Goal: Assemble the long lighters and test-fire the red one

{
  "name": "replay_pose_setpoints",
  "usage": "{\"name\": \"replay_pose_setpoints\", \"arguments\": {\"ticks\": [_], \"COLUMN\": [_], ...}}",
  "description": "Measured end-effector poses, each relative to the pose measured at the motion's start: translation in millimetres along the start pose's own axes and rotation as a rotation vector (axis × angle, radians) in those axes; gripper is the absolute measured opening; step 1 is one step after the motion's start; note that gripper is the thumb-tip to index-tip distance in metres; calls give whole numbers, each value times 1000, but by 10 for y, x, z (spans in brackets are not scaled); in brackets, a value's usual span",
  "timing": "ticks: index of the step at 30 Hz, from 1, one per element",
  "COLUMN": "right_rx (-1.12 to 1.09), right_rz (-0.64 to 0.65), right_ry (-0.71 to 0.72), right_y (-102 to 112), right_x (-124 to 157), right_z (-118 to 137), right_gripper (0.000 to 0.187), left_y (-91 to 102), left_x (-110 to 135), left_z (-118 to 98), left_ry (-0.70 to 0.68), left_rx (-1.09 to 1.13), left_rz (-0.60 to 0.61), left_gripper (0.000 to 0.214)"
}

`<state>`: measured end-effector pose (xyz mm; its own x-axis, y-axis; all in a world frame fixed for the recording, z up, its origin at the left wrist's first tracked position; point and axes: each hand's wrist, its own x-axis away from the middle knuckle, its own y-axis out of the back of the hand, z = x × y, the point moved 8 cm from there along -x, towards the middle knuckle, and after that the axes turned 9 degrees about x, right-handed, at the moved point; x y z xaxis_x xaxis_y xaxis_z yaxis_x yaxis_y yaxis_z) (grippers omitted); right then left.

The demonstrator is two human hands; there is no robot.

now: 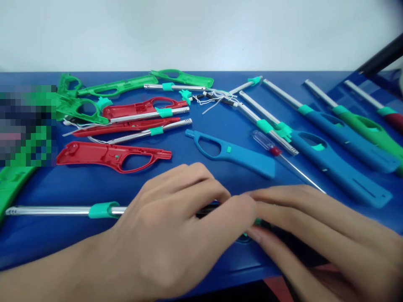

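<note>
The left hand (pixel 176 228) is closed round the metal tube (pixel 52 211), which juts toward nine o'clock, apparently steadied for the right hand (pixel 302 214) bent in from three. How wide the right grip is, I can't tell. The blue shell (pixel 248 158) lies at twelve on the desk (pixel 47 247), seemingly for easy reach.

The teal-collared silver tube (pixel 67 210) points left, partly hidden.

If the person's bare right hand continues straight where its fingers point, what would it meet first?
The right hand would probably meet the bare left hand first; they overlap in this view, so present contact is unclear.
</note>
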<state>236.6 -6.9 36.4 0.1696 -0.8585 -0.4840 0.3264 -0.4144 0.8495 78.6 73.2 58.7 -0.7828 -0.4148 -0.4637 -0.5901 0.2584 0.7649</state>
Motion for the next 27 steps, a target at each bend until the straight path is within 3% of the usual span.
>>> {"name": "replay_pose_setpoints", "arguments": {"ticks": [6,12,17,27], "right_rx": [3,18,92,106], "right_rz": [51,50,108,170], "right_ry": [44,20,45,35], "right_y": [-44,-4,10,24], "right_x": [52,55,5,-50], "right_z": [-8,-11,-1,-76], "right_gripper": [27,25,34,22], "left_y": [-12,-20,-68,-82], "left_x": [119,159,186,139], "left_z": [36,31,96,137], "left_ry": [50,24,44,43], "left_rx": [-12,1,5,68], "left_rz": [5,8,96,101], "left_gripper": [16,31,31,26]}}
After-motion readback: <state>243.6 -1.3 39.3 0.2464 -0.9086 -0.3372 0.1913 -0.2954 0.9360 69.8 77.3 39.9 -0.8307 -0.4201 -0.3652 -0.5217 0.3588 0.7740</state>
